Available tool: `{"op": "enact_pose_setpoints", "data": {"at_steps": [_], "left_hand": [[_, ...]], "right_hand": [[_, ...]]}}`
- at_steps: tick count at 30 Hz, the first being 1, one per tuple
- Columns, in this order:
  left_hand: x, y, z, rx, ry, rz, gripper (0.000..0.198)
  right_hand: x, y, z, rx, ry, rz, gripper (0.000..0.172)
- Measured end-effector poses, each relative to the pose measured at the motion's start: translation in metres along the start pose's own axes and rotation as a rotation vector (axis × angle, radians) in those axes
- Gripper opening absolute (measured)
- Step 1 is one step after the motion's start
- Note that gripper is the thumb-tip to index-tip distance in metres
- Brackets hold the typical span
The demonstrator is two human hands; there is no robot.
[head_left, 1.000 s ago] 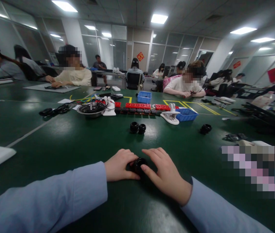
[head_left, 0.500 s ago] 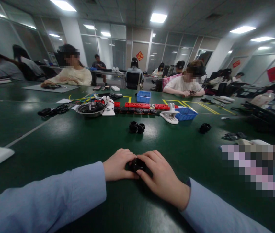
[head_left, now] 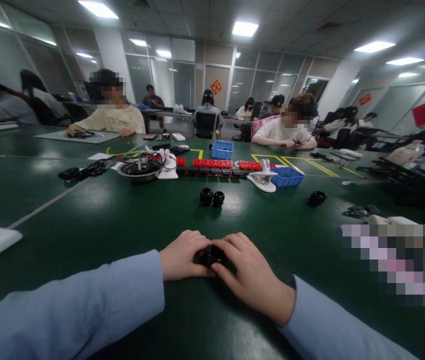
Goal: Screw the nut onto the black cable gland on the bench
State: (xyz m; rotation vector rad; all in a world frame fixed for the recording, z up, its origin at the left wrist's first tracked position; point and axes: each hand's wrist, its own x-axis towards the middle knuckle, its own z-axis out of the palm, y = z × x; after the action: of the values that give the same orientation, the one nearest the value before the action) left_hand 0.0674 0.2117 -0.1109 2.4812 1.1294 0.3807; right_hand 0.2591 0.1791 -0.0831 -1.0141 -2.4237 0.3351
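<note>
A glossy black ring-shaped fitting [head_left: 215,255], which looks like a cable gland, is held low over the near part of the table between both hands. My left hand [head_left: 186,255] is closed on its left side, fingertips behind and thumb in front. My right hand [head_left: 248,275] grips it from the right, with the thumb at its near rim and the fingers over the far side. Its lower part is hidden by the fingers. Beyond my hands, a larger black fitting [head_left: 206,196] and a smaller one [head_left: 218,198] stand side by side.
Another black fitting [head_left: 316,198] lies at the right. Further back are a metal bowl [head_left: 139,175] with cables, a row of red blocks [head_left: 212,162], a white clip stand [head_left: 263,177] and a blue bin [head_left: 288,176]. Co-workers sit across the table.
My hands and the fitting have hardly moved. Across the table, the co-worker at the left now has a second hand on the grey mat.
</note>
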Motion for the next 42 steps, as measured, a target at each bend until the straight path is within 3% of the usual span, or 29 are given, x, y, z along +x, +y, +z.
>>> {"op": "enact_pose_setpoints", "data": {"at_steps": [42], "left_hand": [[-0.0005,-0.0016,0.0018,0.006,0.010,0.002,0.037]], "right_hand": [[0.0006,0.0021,0.0010,0.003,0.032,-0.039,0.031]]}}
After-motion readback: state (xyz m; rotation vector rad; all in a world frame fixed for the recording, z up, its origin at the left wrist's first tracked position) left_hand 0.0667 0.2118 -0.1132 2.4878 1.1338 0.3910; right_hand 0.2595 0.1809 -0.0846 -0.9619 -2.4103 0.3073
